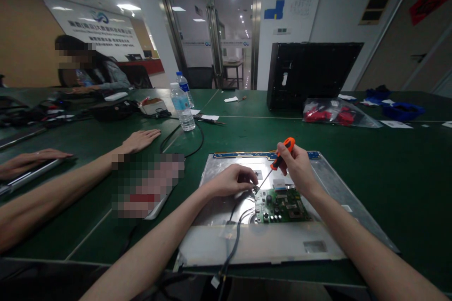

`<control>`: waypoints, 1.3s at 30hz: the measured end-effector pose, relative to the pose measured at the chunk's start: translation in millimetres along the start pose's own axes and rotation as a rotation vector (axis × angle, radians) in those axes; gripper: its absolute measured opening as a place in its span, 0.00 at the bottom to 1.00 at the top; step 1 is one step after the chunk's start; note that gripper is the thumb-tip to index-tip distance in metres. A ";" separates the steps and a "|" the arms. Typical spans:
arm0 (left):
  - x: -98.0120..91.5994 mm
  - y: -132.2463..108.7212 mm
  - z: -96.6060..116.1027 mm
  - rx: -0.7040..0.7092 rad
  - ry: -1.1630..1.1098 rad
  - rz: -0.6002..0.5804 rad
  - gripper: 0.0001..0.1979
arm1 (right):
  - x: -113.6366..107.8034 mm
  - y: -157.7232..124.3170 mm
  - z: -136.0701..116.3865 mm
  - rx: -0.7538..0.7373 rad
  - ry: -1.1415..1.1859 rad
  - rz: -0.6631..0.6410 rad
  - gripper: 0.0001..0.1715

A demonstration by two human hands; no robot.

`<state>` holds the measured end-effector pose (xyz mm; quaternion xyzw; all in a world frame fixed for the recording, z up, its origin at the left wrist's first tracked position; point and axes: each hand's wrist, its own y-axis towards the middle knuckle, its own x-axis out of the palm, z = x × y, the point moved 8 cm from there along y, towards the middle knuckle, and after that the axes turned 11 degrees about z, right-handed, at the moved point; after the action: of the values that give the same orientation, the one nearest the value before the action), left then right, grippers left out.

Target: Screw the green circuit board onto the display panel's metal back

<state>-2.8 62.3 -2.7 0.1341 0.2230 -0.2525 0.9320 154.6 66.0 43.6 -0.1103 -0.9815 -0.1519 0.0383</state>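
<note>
Panel (254, 244) sat closest to us; our right hand (300, 167) gripped the screwdriver (279, 159), left hand (231, 181) pinched shut by the board (282, 204)

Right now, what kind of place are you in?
Probably an electronics repair or assembly workroom. The right hand holds an orange screwdriver at a green circuit board on a metal display panel, and a black monitor stands on the long green table behind.

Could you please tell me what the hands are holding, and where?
The right hand holds a screwdriver by its orange handle, tip at the circuit board corner. The left hand touches that corner; whether it pinches anything cannot be told.
</note>
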 end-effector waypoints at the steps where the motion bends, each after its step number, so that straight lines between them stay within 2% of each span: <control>1: -1.1 0.4 0.2 0.014 0.024 0.005 0.06 | -0.5 0.4 -0.6 -0.002 0.003 0.003 0.28; 6: -1.0 0.7 3.3 0.049 0.075 -0.006 0.05 | -2.4 3.1 -3.2 -0.013 0.014 0.027 0.30; 19: 0.9 -0.4 6.7 0.017 0.051 0.025 0.01 | 1.0 1.7 -0.4 -0.004 0.008 0.002 0.29; 27: 3.5 -1.1 1.0 0.001 0.001 0.016 0.03 | 0.3 0.4 -5.4 -0.045 -0.018 0.002 0.28; 39: 1.9 0.4 -0.2 0.017 0.096 0.006 0.04 | 0.7 -2.2 -15.5 -0.084 -0.052 -0.008 0.29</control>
<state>-1.2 61.9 -3.7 0.1547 0.2649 -0.2447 0.9198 154.0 59.3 57.7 -0.1118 -0.9753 -0.1901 0.0074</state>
